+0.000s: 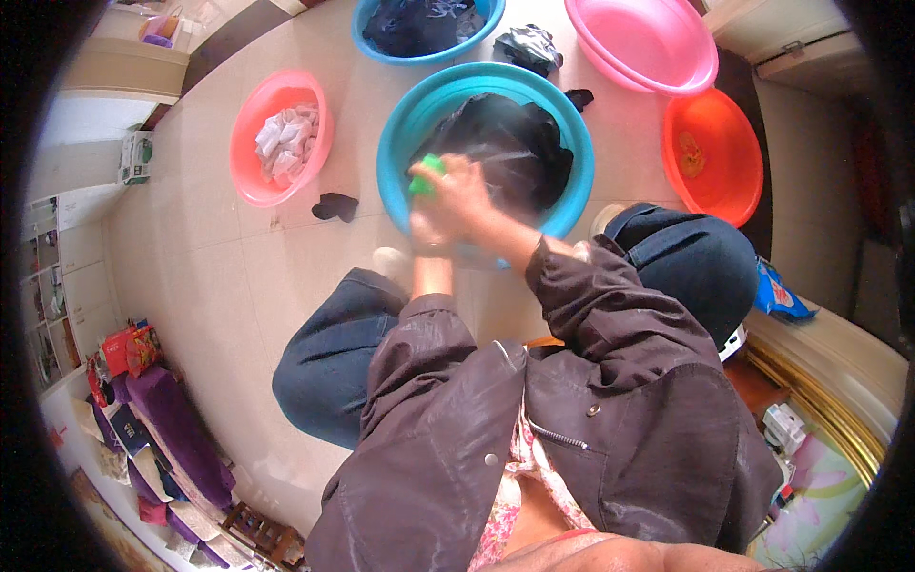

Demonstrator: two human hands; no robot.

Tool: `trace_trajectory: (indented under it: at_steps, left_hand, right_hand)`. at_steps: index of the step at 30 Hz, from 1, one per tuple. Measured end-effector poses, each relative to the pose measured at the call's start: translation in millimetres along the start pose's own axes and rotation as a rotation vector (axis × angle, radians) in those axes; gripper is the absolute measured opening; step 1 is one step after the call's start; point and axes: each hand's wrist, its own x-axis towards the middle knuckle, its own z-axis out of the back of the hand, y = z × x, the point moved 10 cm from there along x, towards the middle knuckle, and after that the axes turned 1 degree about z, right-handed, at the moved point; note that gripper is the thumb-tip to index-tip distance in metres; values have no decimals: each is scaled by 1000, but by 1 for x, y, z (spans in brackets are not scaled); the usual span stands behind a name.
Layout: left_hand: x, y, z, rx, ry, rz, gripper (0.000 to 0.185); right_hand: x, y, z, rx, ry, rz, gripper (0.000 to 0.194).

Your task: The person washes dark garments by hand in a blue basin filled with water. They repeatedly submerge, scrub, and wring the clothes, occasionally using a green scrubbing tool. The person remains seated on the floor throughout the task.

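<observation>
A round teal plastic basin [389, 143] stands on the tiled floor before me, with dark wet fabric [515, 143] in it. Over the basin's near left side my two hands are close together and blurred by motion. My right hand [468, 193] is shut on a bright green object [427, 175], perhaps a bar of soap or a brush; the blur hides which. My left hand [432, 225] lies just below and partly behind the right, against the basin's near rim, and what its fingers do is hidden.
A pink basin [239, 136] of pale cloths and a dark sock [334, 206] lie left. Beyond are a blue basin [357, 36] of dark clothes and a crumpled grey cloth [530, 47]. A pink basin [643, 36] and an orange-red basin [722, 157] stand right. My knees flank the teal basin.
</observation>
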Motion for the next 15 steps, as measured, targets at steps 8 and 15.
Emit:
trace_trajectory:
  at_steps: [8,15]
  left_hand:
    - [4,-65,21,795,-473,-258,42]
    - [4,-86,68,693,-591,-304,40]
  right_hand:
    - [-22,-203,-26,249,40,-665,49]
    - [19,-28,-26,436,237,-141,44]
